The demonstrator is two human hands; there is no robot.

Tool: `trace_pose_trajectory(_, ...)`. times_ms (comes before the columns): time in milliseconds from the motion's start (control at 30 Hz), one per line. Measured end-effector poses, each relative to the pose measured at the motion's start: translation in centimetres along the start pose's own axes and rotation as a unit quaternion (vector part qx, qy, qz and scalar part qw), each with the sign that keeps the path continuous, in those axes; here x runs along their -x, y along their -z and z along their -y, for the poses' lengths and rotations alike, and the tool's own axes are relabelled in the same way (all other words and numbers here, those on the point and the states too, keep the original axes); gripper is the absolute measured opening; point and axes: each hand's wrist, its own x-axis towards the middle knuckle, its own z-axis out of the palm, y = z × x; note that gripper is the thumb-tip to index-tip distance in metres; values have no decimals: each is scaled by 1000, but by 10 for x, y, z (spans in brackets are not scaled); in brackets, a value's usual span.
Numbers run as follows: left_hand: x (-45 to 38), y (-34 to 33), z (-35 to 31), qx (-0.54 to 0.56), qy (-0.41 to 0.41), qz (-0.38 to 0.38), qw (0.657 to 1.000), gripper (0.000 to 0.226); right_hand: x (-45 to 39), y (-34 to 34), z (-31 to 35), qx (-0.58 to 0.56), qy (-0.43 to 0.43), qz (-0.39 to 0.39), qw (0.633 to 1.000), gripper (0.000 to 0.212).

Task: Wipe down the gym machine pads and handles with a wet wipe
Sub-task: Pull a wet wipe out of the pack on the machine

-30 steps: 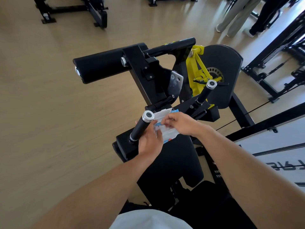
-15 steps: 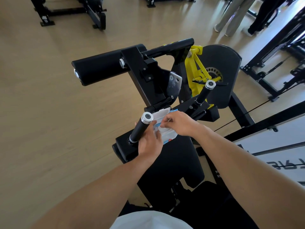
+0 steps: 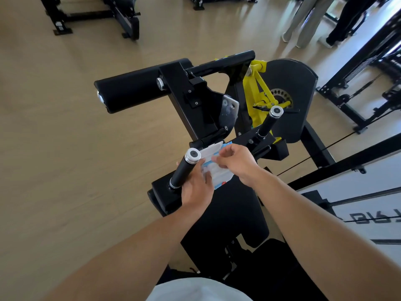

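A black gym machine stands below me with a long roller pad (image 3: pixel 130 92), a flat black seat pad (image 3: pixel 234 216) and two upright handles with silver caps, the left handle (image 3: pixel 184 168) and the right handle (image 3: pixel 269 120). My left hand (image 3: pixel 196 187) holds a white and blue wet wipe pack (image 3: pixel 219 172) just right of the left handle. The pack's white lid (image 3: pixel 209 149) stands flipped up. My right hand (image 3: pixel 236 161) pinches at the pack's opening with curled fingers; the wipe itself is hard to make out.
Yellow lever parts (image 3: pixel 258 92) and a black round cover (image 3: pixel 290 96) sit behind the right handle. Other black machine frames (image 3: pixel 358 88) stand to the right and at the far left (image 3: pixel 93 16). Two people's legs (image 3: pixel 308 20) are at the top right on the wooden floor.
My right hand's fingers have lifted slightly at the pack's opening. Both hands and the pack stay beside the left handle; the view shifted a little.
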Motion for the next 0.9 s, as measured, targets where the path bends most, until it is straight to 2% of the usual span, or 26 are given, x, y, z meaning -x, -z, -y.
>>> trace_pose_trajectory(167,1,1,1,11,-8,-7,1000,42,8,-4,5,35,135,-58,989,30)
trace_pose_trajectory(300,-1,-3,3,21,-2,-22,1000,47,15,0,11,5,226,-85,970,39)
trace_pose_trajectory(367,-2,-6,5,14,-1,-24,1000,49,19,2,10,1,229,-97,969,33)
trace_pose_trajectory(433,-3,-8,7,1,6,-22,1000,51,21,2,8,31,177,-95,979,22)
trace_pose_trajectory(500,-4,-10,10,3,15,-16,1000,47,23,1,5,79,78,-78,991,41)
trace_pose_trajectory(567,-4,-12,12,9,8,-21,1000,45,21,-2,2,119,15,-59,991,42)
trace_pose_trajectory(633,-4,-12,12,8,1,-23,1000,45,21,-4,1,146,26,-63,987,32)
trace_pose_trajectory(767,-7,-13,13,0,11,-18,1000,44,30,-9,5,148,138,-64,977,20)
trace_pose_trajectory(900,-8,-13,14,12,10,-15,1000,44,35,-13,1,59,176,-76,980,15)
